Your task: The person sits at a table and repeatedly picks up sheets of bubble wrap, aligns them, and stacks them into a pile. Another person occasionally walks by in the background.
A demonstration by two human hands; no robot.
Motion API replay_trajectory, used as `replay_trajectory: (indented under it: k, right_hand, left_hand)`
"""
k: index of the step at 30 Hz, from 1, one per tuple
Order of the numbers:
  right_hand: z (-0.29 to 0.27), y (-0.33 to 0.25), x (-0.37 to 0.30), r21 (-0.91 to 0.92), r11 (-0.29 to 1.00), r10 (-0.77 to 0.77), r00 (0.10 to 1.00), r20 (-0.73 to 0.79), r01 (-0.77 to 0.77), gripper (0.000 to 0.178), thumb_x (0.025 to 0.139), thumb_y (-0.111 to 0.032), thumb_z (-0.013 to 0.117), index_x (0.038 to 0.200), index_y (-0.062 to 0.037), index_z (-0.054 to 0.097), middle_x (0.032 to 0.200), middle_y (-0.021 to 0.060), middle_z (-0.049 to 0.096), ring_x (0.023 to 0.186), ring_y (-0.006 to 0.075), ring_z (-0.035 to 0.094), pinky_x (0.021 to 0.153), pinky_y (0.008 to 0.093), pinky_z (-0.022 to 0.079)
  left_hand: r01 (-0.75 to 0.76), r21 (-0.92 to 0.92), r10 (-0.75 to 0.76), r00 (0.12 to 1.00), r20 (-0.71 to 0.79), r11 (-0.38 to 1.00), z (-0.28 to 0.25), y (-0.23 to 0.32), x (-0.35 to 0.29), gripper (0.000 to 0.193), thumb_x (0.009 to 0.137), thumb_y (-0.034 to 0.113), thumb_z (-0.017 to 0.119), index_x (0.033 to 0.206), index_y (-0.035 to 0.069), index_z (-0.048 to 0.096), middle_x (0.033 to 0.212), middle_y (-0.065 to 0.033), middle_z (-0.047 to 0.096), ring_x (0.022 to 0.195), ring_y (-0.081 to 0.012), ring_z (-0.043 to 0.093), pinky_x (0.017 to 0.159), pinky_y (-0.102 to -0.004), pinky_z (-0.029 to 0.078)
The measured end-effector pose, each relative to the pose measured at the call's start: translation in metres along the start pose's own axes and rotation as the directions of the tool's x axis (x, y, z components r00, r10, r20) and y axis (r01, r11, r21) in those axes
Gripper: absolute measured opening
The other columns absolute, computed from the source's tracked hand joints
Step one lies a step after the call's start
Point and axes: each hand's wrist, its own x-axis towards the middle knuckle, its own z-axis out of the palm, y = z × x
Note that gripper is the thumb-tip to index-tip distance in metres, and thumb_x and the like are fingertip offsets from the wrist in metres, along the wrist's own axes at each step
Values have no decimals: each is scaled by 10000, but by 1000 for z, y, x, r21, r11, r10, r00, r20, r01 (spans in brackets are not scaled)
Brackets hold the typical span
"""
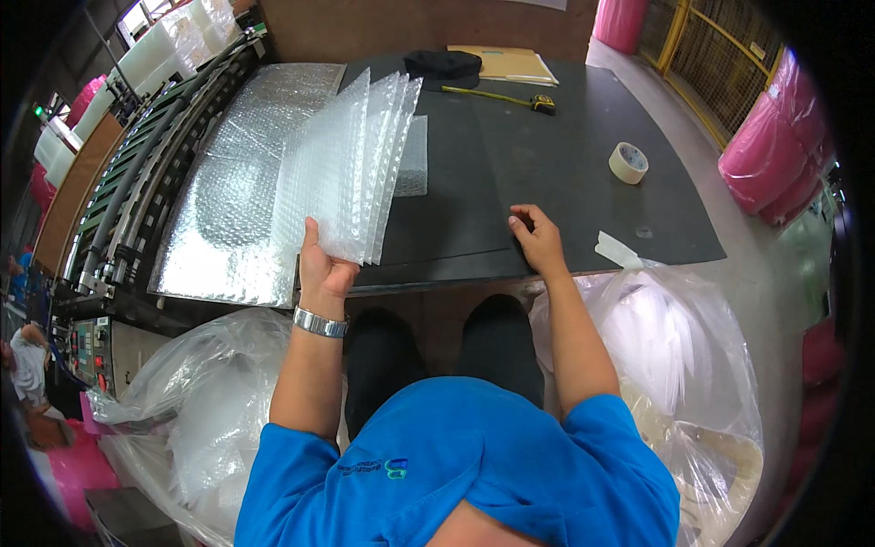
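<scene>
My left hand (326,264) is closed on the lower edge of several clear bubble wrap sheets (339,173), or flat bags, fanned out and raised above the table. Its thumb shows on the left; the other fingers are partly hidden behind the sheets. Another small piece of bubble wrap (413,155) lies on the dark tabletop behind them. By the table's front edge, my right hand (538,239) hovers or rests with its fingers loosely curved and apart, nothing visible in it. Left of the held sheets, a silvery bubble wrap sheet (219,201) covers that side of the table.
On the dark table (547,155) lie a tape roll (628,163), a tape measure (542,105), a black cap (443,66) and brown folders (504,65). A roller machine (137,173) adjoins on the left. Filled plastic bags (237,401) flank my legs; pink bundles (775,155) stand right.
</scene>
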Motion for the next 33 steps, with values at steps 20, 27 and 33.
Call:
replay_trajectory:
  k: [20, 27, 33]
  right_hand:
    - [-29, -19, -129, 883, 339, 471, 871, 140, -325, 499, 711, -84, 645, 1146, -24, 408, 1069, 99, 501, 995, 234, 489, 843, 370, 409]
    - [-185, 28, -227, 769, 608, 614, 731, -299, -197, 474, 778, -276, 596, 1146, -24, 436, 1090, 105, 526, 1009, 252, 502, 896, 388, 388]
    - [-229, 100, -364, 828, 443, 894, 241, -378, -344, 395, 797, -272, 581, 1084, -28, 463, 1111, 123, 516, 1003, 274, 513, 840, 422, 442]
  left_hand:
    - [188, 707, -542, 779, 315, 682, -49, -107, -80, 581, 779, 340, 604, 1192, 19, 349, 1111, -114, 473, 981, -180, 488, 821, -289, 415]
    - [190, 937, -783, 610, 122, 294, -126, -60, -102, 349, 789, 269, 606, 1035, 48, 493, 886, -5, 510, 844, -79, 468, 773, -222, 384]
    - [293, 874, -629, 777, 17, 387, -183, -28, -158, 210, 854, 268, 519, 830, 71, 450, 757, 37, 450, 700, -47, 406, 635, -195, 360]
